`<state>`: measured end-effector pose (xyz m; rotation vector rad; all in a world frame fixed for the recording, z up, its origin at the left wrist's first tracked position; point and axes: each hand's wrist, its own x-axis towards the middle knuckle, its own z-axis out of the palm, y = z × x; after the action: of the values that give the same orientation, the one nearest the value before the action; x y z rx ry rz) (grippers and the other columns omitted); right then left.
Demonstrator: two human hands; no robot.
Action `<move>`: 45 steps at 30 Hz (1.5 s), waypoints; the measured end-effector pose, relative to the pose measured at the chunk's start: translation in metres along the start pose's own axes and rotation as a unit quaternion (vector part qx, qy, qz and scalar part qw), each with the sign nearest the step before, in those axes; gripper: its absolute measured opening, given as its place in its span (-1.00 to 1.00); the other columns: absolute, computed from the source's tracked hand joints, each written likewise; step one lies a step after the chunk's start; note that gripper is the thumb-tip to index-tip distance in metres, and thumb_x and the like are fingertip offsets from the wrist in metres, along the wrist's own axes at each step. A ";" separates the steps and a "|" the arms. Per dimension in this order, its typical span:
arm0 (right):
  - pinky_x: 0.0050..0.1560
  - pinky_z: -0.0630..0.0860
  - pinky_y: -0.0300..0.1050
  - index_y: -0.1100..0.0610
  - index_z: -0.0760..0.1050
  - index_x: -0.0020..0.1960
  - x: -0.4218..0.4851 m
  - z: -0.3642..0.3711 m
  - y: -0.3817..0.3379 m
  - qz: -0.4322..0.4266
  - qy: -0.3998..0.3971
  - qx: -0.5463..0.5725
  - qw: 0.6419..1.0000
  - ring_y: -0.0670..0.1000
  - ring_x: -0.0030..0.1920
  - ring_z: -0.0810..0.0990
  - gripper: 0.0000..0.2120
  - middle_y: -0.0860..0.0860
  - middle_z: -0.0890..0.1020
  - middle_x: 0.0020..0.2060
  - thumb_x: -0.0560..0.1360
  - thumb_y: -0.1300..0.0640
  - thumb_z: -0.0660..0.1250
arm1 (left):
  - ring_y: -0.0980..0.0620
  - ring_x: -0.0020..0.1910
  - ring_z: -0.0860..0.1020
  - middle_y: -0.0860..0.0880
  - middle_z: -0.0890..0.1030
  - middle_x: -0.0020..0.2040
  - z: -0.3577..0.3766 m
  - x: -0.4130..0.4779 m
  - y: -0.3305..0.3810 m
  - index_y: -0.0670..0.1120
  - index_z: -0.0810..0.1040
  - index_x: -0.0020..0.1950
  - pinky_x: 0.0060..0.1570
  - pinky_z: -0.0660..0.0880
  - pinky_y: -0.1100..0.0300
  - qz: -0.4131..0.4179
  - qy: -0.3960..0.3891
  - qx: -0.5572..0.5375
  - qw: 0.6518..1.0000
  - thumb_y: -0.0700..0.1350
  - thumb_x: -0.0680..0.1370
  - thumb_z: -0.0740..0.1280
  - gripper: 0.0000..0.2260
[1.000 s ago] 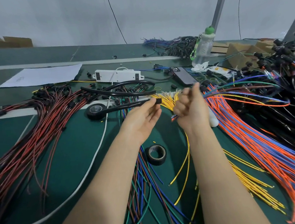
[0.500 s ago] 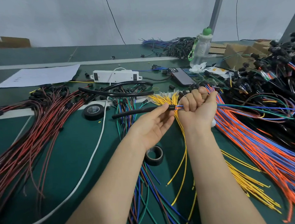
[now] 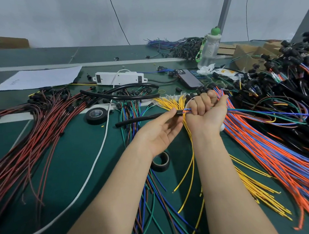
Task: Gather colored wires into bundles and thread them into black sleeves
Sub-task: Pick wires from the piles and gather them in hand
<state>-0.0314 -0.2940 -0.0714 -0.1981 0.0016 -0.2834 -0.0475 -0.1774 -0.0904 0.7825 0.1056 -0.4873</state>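
Black sleeve (image 3: 141,119): held level above the table (image 3: 70,160), trailing left, opening to the right.
Left hand (image 3: 158,133): beneath the black sleeve's right end, palm up; grip pinching it just behind the mouth with thumb and fingertips. Worth holding this close to the rim to steady the opening.
Wire bundle (image 3: 187,111): immediately right of the black sleeve's mouth, apparently just entering. Needs flush, tightly packed tips, with no strand splayed against the rim.
Right hand (image 3: 205,111): right of the black sleeve; grip closed in a fist round the wire bundle. Short exposed length, good against buckling. Better fed in small pushes, regripping further back each time.
Loose tails (image 3: 256,111): far right of the black sleeve, draped over other wires. Likely to snag, so allow slack.
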 end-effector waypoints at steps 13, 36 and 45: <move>-0.66 0.03 -0.27 0.14 0.32 -0.33 -0.002 0.003 0.003 -0.010 0.002 -0.024 1.000 -0.10 -0.66 0.07 -0.49 -0.07 0.15 -0.63 0.65 -0.15 -0.03 | 0.12 -0.30 0.64 -0.08 0.65 -0.28 0.004 0.002 -0.001 -0.20 0.56 -0.10 -0.13 0.60 0.29 0.025 -0.010 -0.039 0.999 -0.21 0.53 0.33 -0.93; -0.62 -0.01 -0.28 0.14 0.32 -0.33 -0.001 0.001 0.006 -0.022 0.007 -0.067 0.997 -0.11 -0.65 0.06 -0.50 -0.07 0.15 -0.64 0.66 -0.12 -0.02 | 0.15 -0.29 0.63 -0.03 0.65 -0.31 0.003 0.003 -0.003 -0.20 0.56 -0.10 -0.21 0.57 0.34 0.067 -0.012 0.033 0.997 -0.22 0.53 0.33 -0.95; -0.62 0.01 -0.27 0.15 0.32 -0.32 -0.002 0.003 0.007 -0.022 0.008 -0.063 0.998 -0.11 -0.66 0.07 -0.49 -0.07 0.15 -0.64 0.65 -0.14 -0.04 | 0.15 -0.27 0.64 -0.04 0.66 -0.27 0.004 0.004 -0.006 -0.22 0.57 -0.10 -0.21 0.56 0.35 0.086 -0.018 0.032 0.996 -0.25 0.54 0.32 -0.94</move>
<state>-0.0313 -0.2863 -0.0699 -0.3206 0.0311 -0.3291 -0.0470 -0.1851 -0.0922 0.8380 -0.0116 -0.3437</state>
